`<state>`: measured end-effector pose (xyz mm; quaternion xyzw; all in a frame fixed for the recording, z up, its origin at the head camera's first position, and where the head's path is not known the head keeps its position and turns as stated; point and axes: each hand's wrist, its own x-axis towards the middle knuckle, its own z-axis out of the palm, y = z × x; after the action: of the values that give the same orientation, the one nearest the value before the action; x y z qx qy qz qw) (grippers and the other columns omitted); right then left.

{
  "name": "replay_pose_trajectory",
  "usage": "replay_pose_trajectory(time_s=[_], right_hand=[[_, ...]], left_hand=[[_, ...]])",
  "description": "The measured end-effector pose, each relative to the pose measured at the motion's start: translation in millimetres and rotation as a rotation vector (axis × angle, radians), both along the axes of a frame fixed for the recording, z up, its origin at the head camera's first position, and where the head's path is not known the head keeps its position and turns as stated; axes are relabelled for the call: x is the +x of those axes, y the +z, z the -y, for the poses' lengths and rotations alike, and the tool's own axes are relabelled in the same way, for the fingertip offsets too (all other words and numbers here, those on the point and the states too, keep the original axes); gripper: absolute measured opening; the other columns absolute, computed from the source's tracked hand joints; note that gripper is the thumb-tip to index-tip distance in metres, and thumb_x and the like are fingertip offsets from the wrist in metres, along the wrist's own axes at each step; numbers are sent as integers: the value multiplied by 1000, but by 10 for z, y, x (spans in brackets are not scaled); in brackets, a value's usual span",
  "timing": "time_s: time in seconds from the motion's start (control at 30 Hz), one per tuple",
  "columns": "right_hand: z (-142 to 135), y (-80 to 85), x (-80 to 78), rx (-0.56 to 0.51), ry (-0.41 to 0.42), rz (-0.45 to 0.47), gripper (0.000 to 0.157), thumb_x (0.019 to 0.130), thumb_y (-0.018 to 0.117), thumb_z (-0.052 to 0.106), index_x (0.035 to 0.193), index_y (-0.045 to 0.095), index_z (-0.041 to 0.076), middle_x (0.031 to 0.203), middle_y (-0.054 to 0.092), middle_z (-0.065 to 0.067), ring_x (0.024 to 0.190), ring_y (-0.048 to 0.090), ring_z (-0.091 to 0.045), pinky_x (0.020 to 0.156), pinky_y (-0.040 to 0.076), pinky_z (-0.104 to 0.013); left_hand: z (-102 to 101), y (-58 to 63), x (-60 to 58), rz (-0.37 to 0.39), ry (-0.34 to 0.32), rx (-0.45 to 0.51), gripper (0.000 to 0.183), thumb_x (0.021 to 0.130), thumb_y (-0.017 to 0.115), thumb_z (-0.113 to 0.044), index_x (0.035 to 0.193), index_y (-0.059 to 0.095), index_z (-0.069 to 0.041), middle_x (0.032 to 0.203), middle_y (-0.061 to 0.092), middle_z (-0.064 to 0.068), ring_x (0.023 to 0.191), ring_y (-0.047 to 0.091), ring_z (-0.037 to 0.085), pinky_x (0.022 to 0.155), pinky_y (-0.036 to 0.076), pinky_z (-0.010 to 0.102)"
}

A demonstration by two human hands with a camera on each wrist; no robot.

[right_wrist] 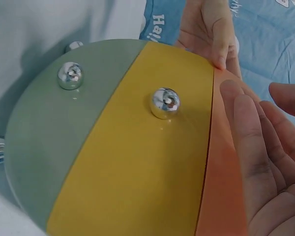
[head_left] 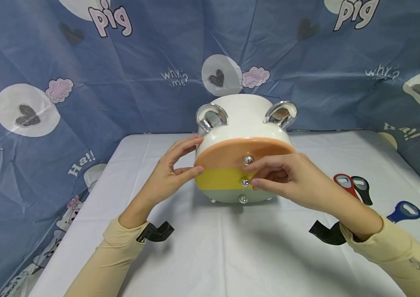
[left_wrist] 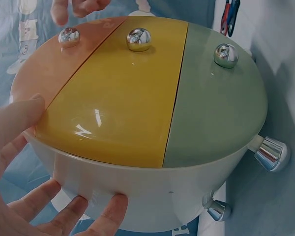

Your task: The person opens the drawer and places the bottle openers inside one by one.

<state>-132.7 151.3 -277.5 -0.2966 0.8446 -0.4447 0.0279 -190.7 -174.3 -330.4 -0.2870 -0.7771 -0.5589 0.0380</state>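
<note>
Beige sleeves [head_left: 406, 251] enter from the lower corners, each ending at a black strap [head_left: 159, 232] above the white-covered surface [head_left: 202, 260]. Beyond them, the right hand [head_left: 293, 177] is nearer the row of chrome knobs than the left hand [head_left: 165, 175]. The key relation is between the right fingertips and the upper knob [head_left: 248, 159], which lies just beyond them; the left wrist view shows a small gap between the two. The right grip is part-open and holds nothing, its fingers loosely bent and its thumb standing apart. The left grip is spread wide, thumb on the edge of the orange panel [head_left: 221, 154] and fingertips against the white side wall.

To the right lie tools with a blue handle [head_left: 395, 215], a red handle [head_left: 350, 192] and a black handle [head_left: 365, 196]. The box [head_left: 245, 117] stands mid-surface on small feet, its oval front running widest from side to side. Below the orange panel come a yellow panel [head_left: 217, 179] and a green panel [head_left: 221, 195], with the middle knob [head_left: 245, 182] and lower knob [head_left: 243, 199]. Chrome ears [head_left: 211, 117] crown the box; behind hangs a printed blue cloth [head_left: 150, 45].
</note>
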Motion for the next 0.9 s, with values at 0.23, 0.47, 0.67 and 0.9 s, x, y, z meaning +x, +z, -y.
replay_pose_trajectory(time_s=[0.23, 0.47, 0.67, 0.9], right_hand=[[-24, -116, 20, 7, 7, 15, 23, 98, 80, 15, 121, 79, 12, 100, 81, 4, 89, 78, -12, 80, 66, -26], [-42, -246, -4, 2, 22, 47, 24, 100, 78, 12, 123, 79, 8, 105, 82, -5, 91, 78, -8, 80, 66, -25], [-35, -394, -50, -46, 19, 63, 26, 100, 77, 11, 126, 78, 5, 115, 82, -12, 100, 80, -16, 85, 66, -24], [-4, -546, -70, -74, -49, 71, 31, 101, 77, 12, 131, 76, 7, 114, 82, -12, 99, 80, -17, 82, 66, -23]], left_hand=[[3, 2, 3, -4, -8, 3, 69, 97, 80, -6, 157, 55, -29, 169, 40, -8, 153, 48, 19, 99, 65, 34], [6, -3, -2, -8, -13, -1, 69, 98, 79, -5, 158, 55, -28, 169, 40, -8, 153, 48, 19, 98, 65, 34], [16, 2, -7, -8, -20, -10, 68, 99, 78, -5, 158, 54, -27, 170, 39, -7, 153, 48, 19, 99, 65, 34], [25, 12, -7, 6, -26, -9, 67, 99, 77, -5, 158, 54, -28, 169, 40, -9, 154, 47, 18, 100, 64, 35]])
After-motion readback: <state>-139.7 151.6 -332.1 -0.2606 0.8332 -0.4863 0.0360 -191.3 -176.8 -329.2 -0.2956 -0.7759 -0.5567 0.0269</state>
